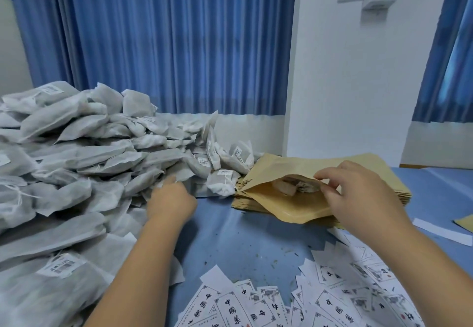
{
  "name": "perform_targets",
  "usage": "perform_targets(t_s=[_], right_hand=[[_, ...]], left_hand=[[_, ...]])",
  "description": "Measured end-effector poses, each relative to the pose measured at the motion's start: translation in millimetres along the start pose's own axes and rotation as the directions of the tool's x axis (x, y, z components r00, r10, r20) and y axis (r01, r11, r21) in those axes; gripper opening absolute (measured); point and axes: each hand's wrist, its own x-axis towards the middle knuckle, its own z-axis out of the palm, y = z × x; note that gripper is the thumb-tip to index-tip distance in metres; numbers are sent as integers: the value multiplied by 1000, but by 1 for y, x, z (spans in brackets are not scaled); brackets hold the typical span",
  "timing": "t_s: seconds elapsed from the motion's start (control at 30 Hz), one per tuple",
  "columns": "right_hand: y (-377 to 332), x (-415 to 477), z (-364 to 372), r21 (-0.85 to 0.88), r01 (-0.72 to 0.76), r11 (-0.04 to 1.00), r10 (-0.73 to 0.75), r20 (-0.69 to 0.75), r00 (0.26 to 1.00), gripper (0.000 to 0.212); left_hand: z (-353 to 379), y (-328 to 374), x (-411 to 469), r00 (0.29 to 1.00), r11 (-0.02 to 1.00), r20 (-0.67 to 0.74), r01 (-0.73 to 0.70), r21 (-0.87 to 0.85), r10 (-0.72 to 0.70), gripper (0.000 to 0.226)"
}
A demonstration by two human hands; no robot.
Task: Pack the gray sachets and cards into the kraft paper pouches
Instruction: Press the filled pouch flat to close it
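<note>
A blue-covered table (243, 237) is spreading away under the work. Nearest, printed cards (238, 306) are lying scattered, thin and probably slippery, so best pinched by an edge. Beyond them the left hand (170, 200) is reaching into the heap of gray sachets (76, 147). Its fingers are too blurred to tell whether they are gripping one. The sachets look soft and light, likely easiest taken by a corner. The right hand (358, 193) is pinching the upper lip of the top kraft pouch (289, 206), holding its mouth open on the stack, with a sachet lying inside.

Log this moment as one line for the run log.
left hand: at sachet pile, grasp unclear | right hand: fingers pinch kraft pouch mouth open | inside: something visible | cards: loose in front
</note>
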Motion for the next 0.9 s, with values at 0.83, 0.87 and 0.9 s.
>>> perform_targets(t_s=[0.83,0.87,0.9], right_hand=[[10,7,-7,58,-90,994,92,-39,995,18],[10,7,-7,56,-86,995,88,-39,995,18],[10,7,-7,55,-83,995,86,-39,996,18]], left_hand=[[-126,89,-95,722,720,165,-586,-371,672,18],[-122,93,-96,719,709,138,-600,-369,681,18],[-116,99,-96,722,706,104,-621,-340,684,18]])
